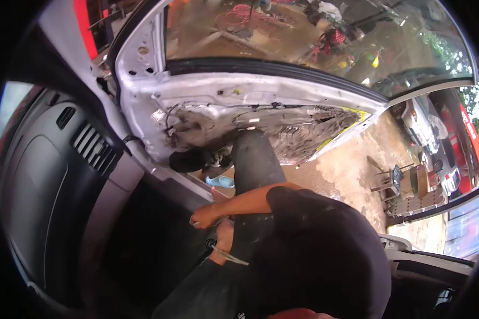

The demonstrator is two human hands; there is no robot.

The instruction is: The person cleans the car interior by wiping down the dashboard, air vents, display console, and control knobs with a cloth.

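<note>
My right hand (203, 217) is closed in front of my knees, with a small pale bit showing at its fingertips that I cannot make out. Just below and beside it, my left hand (224, 236) has its fingers curled, and what lies in them is hidden. A black rounded piece (211, 243) sits against the left hand near the wrist. Pale thin strands (233, 258), like cord or wire, run from there across my dark trousers (255, 165). Both hands are over the dark footwell (149, 228) of a car.
A dashboard (42, 175) with an air vent (95, 149) is at the left. The open car door (207, 87), its inner panel off, spans the top. A light blue shoe (220, 182) lies by the sill. Outside are a chair (394, 178) and a parked white car (418, 125).
</note>
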